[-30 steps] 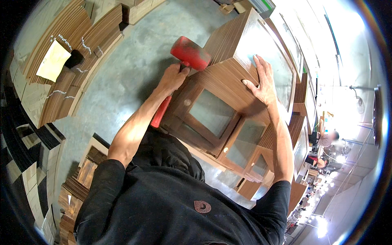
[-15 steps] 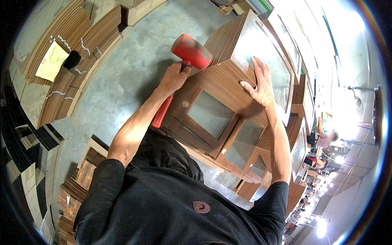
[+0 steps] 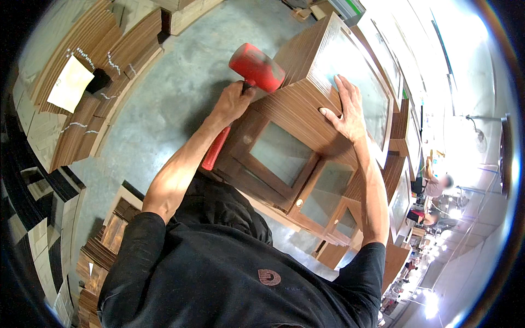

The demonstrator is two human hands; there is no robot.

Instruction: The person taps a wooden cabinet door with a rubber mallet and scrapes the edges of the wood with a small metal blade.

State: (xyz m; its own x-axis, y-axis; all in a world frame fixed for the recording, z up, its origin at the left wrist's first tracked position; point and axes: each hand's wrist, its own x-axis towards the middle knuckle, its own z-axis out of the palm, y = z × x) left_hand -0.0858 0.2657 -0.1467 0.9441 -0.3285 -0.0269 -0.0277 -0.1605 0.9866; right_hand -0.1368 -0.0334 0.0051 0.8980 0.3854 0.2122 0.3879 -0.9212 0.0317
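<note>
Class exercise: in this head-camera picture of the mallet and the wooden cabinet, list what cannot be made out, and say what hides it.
- Red mallet handle, head view: its middle is wrapped by the left hand.
- Wooden cabinet base: hidden behind the person's dark shirt.
- Cabinet top under the right hand: covered by the palm.

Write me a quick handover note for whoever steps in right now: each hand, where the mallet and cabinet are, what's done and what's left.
Left hand: closed on the red mallet near its head, which is raised just off the top left edge of the cabinet; the red handle runs down under the forearm.
Right hand: flat and open on the top of the wooden cabinet, bracing it.
Cabinet: stands on the concrete floor, frosted glass doors facing the person, doors fitted and shut.
Done: the cabinet looks assembled.
Left: probably tapping along that top edge; whether the joint is flush cannot be told from here.
</note>
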